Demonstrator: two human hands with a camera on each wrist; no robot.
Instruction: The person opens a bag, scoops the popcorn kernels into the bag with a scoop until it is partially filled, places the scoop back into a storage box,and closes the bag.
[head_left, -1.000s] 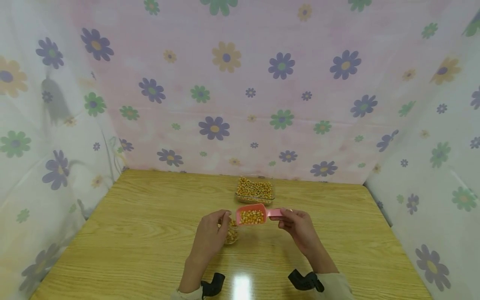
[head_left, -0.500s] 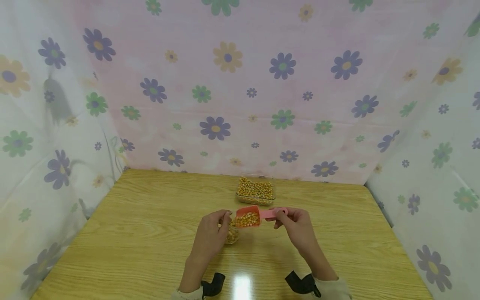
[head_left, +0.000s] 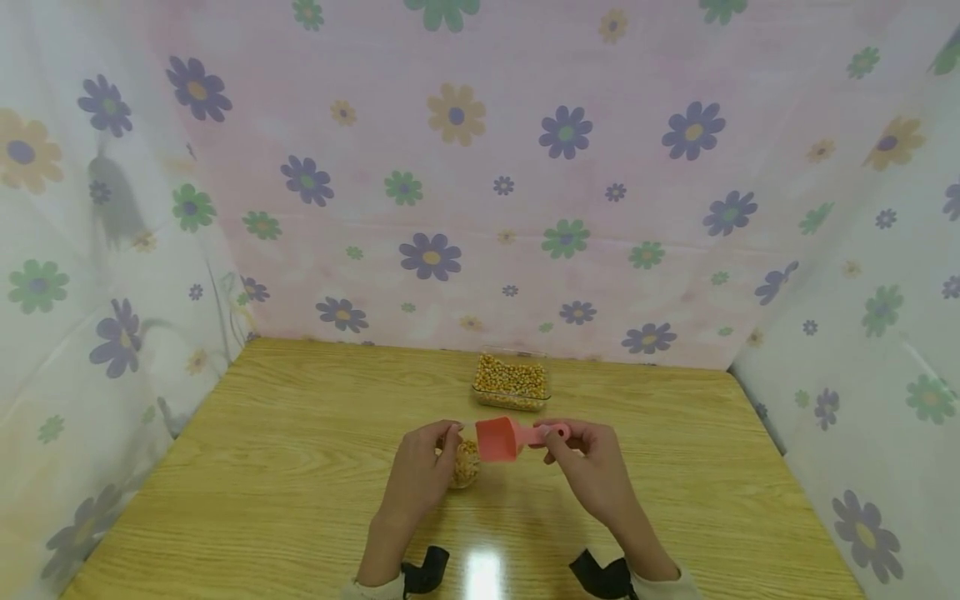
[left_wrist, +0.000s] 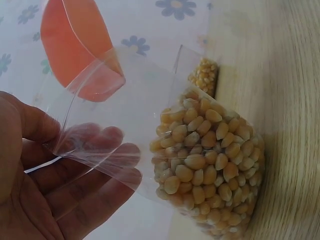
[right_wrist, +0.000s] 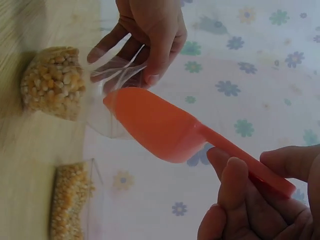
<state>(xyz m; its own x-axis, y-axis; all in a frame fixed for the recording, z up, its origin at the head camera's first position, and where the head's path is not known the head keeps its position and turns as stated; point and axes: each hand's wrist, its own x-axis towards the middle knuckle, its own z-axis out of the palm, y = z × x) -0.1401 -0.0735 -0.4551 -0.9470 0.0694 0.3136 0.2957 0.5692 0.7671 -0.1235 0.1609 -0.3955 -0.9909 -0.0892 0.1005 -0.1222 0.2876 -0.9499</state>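
My left hand [head_left: 423,462] pinches the top edge of a clear plastic bag [left_wrist: 135,75], keeping its mouth up. Corn kernels [left_wrist: 210,165] fill the bag's lower part, which stands on the table. My right hand [head_left: 588,467] grips the handle of a pink-red scoop [head_left: 498,439] between thumb and fingers. The scoop is tilted toward the bag, its lip at the bag's mouth in both wrist views. In the head view its bowl shows no kernels. Much of the bag is hidden behind my left hand in the head view.
A clear rectangular container [head_left: 512,403] of corn kernels stands on the wooden table [head_left: 315,433], beyond the hands. A flowered cloth [head_left: 480,183] hangs behind the table and along both sides.
My right hand has moved slightly left and tipped the scoop toward the bag. The kernels in the scoop have gone from its bowl. My left hand stays put.
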